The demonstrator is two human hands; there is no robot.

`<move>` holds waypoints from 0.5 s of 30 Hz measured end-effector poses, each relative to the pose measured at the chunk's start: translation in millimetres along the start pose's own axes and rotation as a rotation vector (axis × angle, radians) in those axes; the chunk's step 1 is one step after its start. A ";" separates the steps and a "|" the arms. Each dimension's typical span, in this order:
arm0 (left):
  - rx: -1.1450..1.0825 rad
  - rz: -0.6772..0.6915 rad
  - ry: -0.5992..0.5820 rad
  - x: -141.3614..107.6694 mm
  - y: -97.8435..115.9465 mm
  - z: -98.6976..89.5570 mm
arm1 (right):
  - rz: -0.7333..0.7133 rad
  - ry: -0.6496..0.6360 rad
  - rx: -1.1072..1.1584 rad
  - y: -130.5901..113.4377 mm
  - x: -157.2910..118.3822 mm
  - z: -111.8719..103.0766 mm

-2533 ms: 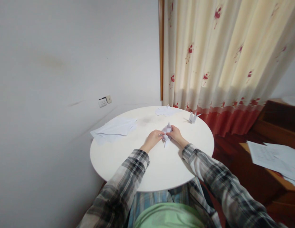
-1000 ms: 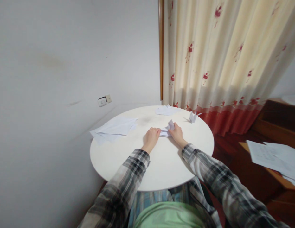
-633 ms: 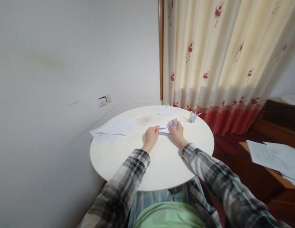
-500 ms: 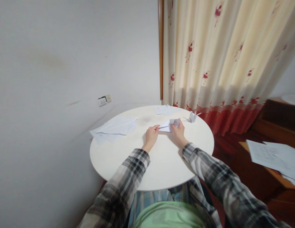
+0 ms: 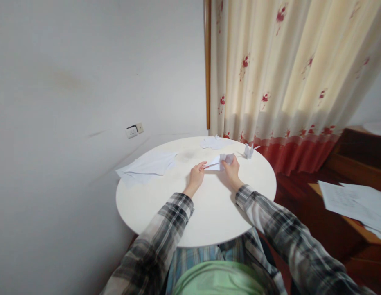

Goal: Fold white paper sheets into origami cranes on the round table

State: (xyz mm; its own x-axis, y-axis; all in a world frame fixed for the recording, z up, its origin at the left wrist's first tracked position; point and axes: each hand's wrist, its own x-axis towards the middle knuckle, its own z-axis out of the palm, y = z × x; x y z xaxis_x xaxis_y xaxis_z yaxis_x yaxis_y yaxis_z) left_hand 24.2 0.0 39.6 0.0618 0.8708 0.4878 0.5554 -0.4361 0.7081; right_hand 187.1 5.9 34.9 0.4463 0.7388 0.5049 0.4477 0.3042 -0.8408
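A partly folded piece of white paper [image 5: 215, 163] is held between my two hands, just over the middle of the round white table [image 5: 208, 205]. My left hand [image 5: 196, 175] pinches its left end between thumb and fingers. At the right end my right hand [image 5: 231, 170] grips the paper, thumb on the near side, with a raised flap by the fingers. Beyond my right hand stands a folded paper crane [image 5: 249, 151].
Loose white sheets [image 5: 149, 164] lie at the table's left edge, and more paper pieces [image 5: 212, 142] at the far edge. A wall socket [image 5: 131, 132] is at left, a curtain [image 5: 267, 73] behind. Papers [image 5: 356, 203] rest on wooden furniture at right.
The paper's left part shifts slightly between my fingers, and its fold line tilts a little more. Both hands stay in nearly the same place.
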 end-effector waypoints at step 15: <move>-0.062 0.054 -0.088 3.7 -14.0 3.0 | -0.115 -0.438 -0.227 5.5 -5.8 8.2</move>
State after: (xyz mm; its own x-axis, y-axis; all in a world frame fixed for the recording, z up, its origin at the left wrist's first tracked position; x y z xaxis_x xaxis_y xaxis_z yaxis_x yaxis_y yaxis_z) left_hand 19.2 10.1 30.0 0.1648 0.8609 0.4814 0.4971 -0.4940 0.7133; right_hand 180.6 8.3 25.7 0.0391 0.9059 0.4216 0.6539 0.2959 -0.6964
